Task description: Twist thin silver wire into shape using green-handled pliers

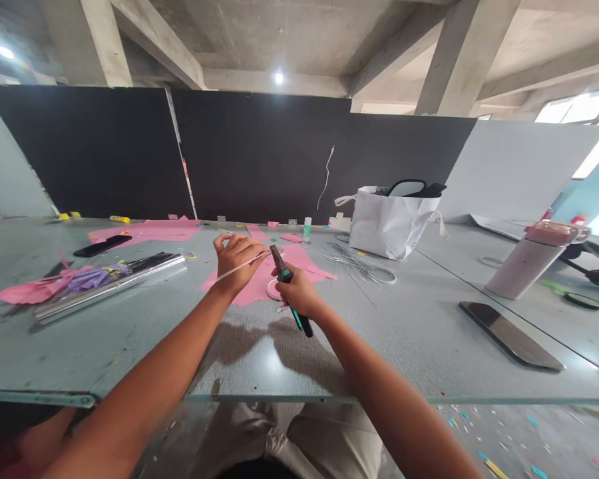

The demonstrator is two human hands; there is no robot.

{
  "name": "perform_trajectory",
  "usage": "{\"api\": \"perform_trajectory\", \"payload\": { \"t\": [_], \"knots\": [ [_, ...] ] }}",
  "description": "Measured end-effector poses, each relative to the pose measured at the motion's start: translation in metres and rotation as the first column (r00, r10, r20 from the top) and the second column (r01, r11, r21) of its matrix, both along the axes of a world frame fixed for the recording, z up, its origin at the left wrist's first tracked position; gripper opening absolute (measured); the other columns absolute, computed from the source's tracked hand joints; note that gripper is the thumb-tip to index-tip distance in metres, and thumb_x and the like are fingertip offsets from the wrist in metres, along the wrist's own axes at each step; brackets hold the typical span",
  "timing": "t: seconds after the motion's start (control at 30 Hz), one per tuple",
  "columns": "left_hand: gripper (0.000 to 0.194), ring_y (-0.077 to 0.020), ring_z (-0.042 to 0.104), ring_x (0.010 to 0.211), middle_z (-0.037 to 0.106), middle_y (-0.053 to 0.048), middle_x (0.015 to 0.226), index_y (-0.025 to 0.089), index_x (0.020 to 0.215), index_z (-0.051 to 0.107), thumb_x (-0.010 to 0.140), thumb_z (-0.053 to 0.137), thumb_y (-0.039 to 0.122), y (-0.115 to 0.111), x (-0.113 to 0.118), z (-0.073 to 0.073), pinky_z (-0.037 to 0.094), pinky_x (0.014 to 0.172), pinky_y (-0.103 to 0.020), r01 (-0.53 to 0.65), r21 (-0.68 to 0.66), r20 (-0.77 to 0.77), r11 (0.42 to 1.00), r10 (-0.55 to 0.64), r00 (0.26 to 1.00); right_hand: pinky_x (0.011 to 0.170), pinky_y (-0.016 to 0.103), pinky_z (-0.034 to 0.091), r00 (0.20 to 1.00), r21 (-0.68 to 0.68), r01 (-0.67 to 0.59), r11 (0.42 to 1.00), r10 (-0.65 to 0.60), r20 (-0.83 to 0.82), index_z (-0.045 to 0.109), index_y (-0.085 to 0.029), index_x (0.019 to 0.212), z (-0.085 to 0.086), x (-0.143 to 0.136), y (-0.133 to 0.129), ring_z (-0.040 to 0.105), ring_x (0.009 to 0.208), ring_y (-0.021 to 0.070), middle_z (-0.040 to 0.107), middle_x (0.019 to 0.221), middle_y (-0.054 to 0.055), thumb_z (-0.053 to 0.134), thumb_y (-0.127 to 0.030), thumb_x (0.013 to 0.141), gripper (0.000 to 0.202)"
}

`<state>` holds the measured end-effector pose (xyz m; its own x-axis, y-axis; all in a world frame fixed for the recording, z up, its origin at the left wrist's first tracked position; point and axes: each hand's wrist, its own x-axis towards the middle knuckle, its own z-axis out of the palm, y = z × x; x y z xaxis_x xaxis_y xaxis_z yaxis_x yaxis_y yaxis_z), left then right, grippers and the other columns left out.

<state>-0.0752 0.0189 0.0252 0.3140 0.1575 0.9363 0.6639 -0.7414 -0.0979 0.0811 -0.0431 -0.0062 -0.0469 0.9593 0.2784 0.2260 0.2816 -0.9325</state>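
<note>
My left hand (240,263) is closed around a thin pale stick (233,271), perhaps a covered wire. The stick slants up to the right, and its far end is by the jaws of the pliers. My right hand (299,291) grips the pliers (278,258), black with green on the handles. Whether the jaws touch the stick I cannot tell. Beneath both hands lies pink paper (252,291) on the grey table (379,346). A pale ring (271,288) shows beside my right hand, partly hidden by it.
To the right are loose wires (362,266), a white bag (384,229), a phone (509,336) and a bottle (524,263). A glue stick (307,229) stands behind the paper. On the left lie a silvery roll (112,291), purple paper (90,279) and a black phone (102,246).
</note>
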Motion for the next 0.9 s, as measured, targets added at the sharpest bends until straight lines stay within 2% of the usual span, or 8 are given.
{"api": "perform_trajectory", "payload": {
  "t": [0.2,0.3,0.37,0.43,0.53,0.6,0.73,0.9],
  "knots": [
    [0.025,-0.0209,0.063,0.084,0.074,-0.001,0.082,0.024,0.074,0.07,0.089,0.058,0.04,-0.005,0.014,0.003,0.028,0.093,-0.044,0.065,-0.182,0.146,0.981,-0.039,0.988,0.061,0.027,0.039,0.955,0.15,0.176,0.973,-0.206,0.215,0.056,-0.022,0.09,0.004,0.002,-0.001,0.05,0.061,0.0154,0.055,0.068,-0.003,0.048,-0.015,0.064,0.028],
    [0.022,-0.0209,0.064,0.079,0.074,-0.002,0.081,0.023,0.073,0.072,0.084,0.062,0.04,-0.003,0.017,0.009,0.036,0.089,-0.042,0.174,-0.366,0.232,0.914,-0.091,0.968,0.066,0.028,0.039,0.918,0.187,0.224,0.957,-0.271,0.29,0.057,-0.023,0.095,0.006,0.004,-0.003,0.054,0.07,0.0175,0.061,0.076,-0.001,0.049,-0.013,0.067,0.031],
    [0.02,-0.0208,0.064,0.076,0.074,-0.003,0.079,0.022,0.074,0.073,0.079,0.066,0.041,0.001,0.015,0.013,0.041,0.083,-0.038,0.285,-0.519,0.298,0.806,-0.141,0.944,0.066,0.028,0.039,0.89,0.21,0.229,0.95,-0.292,0.35,0.057,-0.023,0.099,0.008,0.006,-0.003,0.056,0.072,0.0192,0.062,0.079,0.001,0.049,-0.013,0.069,0.032],
    [0.024,-0.0215,0.064,0.076,0.074,-0.003,0.077,0.021,0.075,0.074,0.072,0.071,0.045,0.005,0.011,0.017,0.044,0.077,-0.036,0.409,-0.641,0.381,0.649,-0.193,0.904,0.064,0.029,0.037,0.84,0.246,0.233,0.941,-0.323,0.436,0.056,-0.023,0.103,0.009,0.009,-0.004,0.058,0.072,0.0214,0.064,0.08,0.003,0.048,-0.014,0.072,0.034],
    [0.034,-0.022,0.064,0.077,0.073,-0.005,0.076,0.018,0.072,0.074,0.061,0.077,0.051,0.01,0.006,0.019,0.047,0.076,-0.036,0.56,-0.71,0.501,0.427,-0.252,0.828,0.063,0.029,0.036,0.745,0.314,0.234,0.92,-0.378,0.55,0.055,-0.022,0.108,0.012,0.012,-0.004,0.06,0.073,0.0242,0.066,0.083,0.006,0.049,-0.014,0.073,0.037],
    [0.038,-0.0218,0.063,0.077,0.072,-0.007,0.074,0.017,0.07,0.074,0.056,0.081,0.052,0.01,0.005,0.02,0.047,0.078,-0.037,0.606,-0.716,0.542,0.347,-0.272,0.795,0.064,0.029,0.036,0.71,0.347,0.227,0.91,-0.399,0.58,0.054,-0.022,0.11,0.013,0.013,-0.003,0.06,0.075,0.0252,0.067,0.085,0.008,0.049,-0.014,0.072,0.039],
    [0.039,-0.021,0.063,0.082,0.072,-0.007,0.08,0.018,0.073,0.074,0.06,0.08,0.054,0.01,-0.002,0.025,0.047,0.084,-0.037,0.597,-0.745,0.518,0.297,-0.306,0.799,0.066,0.03,0.039,0.763,0.344,0.23,0.91,-0.388,0.517,0.056,-0.022,0.106,0.01,0.013,0.002,0.06,0.076,0.0241,0.067,0.085,0.006,0.048,-0.014,0.071,0.037],
    [0.046,-0.017,0.064,0.077,0.071,-0.009,0.099,0.02,0.098,0.072,0.077,0.063,0.06,0.029,-0.034,0.027,0.049,0.074,-0.032,0.612,-0.718,0.545,0.333,-0.279,0.791,0.059,0.029,0.041,0.925,0.182,0.292,0.939,-0.326,0.197,0.055,-0.022,0.09,0.002,0.021,0.015,0.054,0.061,0.0168,0.057,0.069,-0.002,0.046,-0.017,0.064,0.028]
  ]
}}
